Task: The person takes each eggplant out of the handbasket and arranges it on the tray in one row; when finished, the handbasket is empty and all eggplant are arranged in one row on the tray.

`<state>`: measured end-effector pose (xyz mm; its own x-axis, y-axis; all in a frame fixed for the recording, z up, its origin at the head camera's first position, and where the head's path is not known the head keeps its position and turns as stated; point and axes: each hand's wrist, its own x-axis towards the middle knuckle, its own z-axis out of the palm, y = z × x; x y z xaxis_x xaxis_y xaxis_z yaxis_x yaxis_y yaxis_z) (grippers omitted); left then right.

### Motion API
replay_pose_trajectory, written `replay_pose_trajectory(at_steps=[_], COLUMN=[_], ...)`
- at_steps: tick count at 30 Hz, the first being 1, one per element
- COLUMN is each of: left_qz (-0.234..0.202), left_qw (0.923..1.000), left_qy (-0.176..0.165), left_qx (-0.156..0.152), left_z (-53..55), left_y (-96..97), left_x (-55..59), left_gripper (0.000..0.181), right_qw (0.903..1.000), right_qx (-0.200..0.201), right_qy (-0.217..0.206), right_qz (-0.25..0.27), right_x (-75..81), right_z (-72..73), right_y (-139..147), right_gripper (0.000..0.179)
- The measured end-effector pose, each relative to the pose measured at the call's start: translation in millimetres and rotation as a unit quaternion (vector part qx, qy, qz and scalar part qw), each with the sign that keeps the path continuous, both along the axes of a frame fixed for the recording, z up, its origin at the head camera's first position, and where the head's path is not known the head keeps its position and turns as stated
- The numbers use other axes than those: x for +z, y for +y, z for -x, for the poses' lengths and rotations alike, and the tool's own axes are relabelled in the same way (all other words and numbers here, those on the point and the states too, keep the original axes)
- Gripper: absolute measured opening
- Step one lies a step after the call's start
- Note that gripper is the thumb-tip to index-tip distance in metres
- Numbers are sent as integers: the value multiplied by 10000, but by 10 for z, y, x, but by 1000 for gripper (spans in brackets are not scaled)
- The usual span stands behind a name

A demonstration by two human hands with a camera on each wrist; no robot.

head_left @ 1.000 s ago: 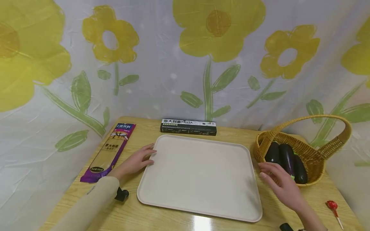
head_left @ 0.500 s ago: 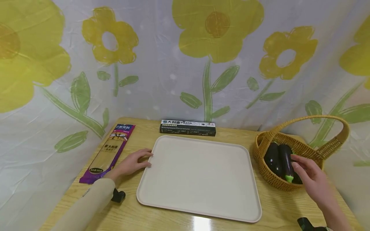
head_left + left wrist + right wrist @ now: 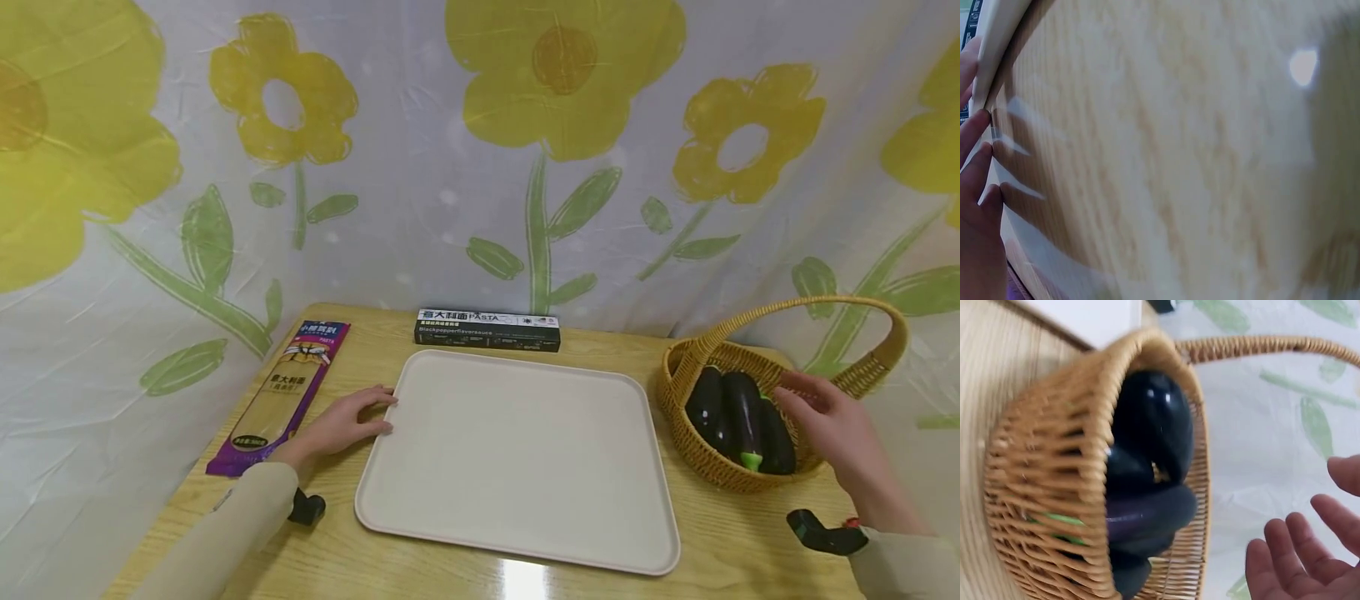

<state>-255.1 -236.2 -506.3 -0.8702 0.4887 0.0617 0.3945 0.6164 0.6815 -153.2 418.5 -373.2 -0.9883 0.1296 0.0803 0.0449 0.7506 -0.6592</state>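
Note:
My left hand (image 3: pixel 341 427) rests its fingertips at the left rim of a white rectangular tray (image 3: pixel 517 462). In the left wrist view those fingers (image 3: pixel 974 134) lie along the tray's edge, close over the wood. My right hand (image 3: pixel 836 425) hovers at the right side of a wicker basket (image 3: pixel 708 462), fingers loosely bent and holding nothing. Several dark eggplants (image 3: pixel 742 412) lie in the basket, one with its green stem end toward me. From the right wrist, the basket (image 3: pixel 1054 469) shows on its side, with the open right hand (image 3: pixel 1310 556) apart from the eggplants (image 3: pixel 1154 419).
A purple pack of pasta (image 3: pixel 281 396) lies left of the tray. Behind the tray stands a black and white pasta box (image 3: pixel 487 331). The basket's handle (image 3: pixel 810 304) arches high at the right. A flowered curtain (image 3: pixel 405 167) hangs behind the table. A bit of red (image 3: pixel 852 522) shows beside the right sleeve.
My right hand has moved right from beside the tray, across the eggplants, to the basket's right side. The lollipop at the right is now mostly covered by the right arm. The left hand barely shifted.

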Motion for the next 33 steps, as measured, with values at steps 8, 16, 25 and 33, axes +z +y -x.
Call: replay_pose_trajectory(at_steps=[8,16,25,33], left_qz=[82,180,146,109], left_qw=[9999,9998,9999,9999], left_qy=[-99,-53,-22,-111], left_qx=[13,17,-80,-56], left_z=[11,-9,-3,17], left_y=[1,-8,3,1], left_x=[27,56,53,25], left_gripper=[47,47,47,47], right_qw=[9963,9886,9862,9784], right_qx=[585,1081,1049,1273], right_qy=[-483,-1026,-1279,-1557], right_qz=[-406,-219,8,479], right_x=[14,-165,-266,-290], right_z=[235,418,475,466], right_y=[127,196,208,218], right_gripper=[68,74,70,59])
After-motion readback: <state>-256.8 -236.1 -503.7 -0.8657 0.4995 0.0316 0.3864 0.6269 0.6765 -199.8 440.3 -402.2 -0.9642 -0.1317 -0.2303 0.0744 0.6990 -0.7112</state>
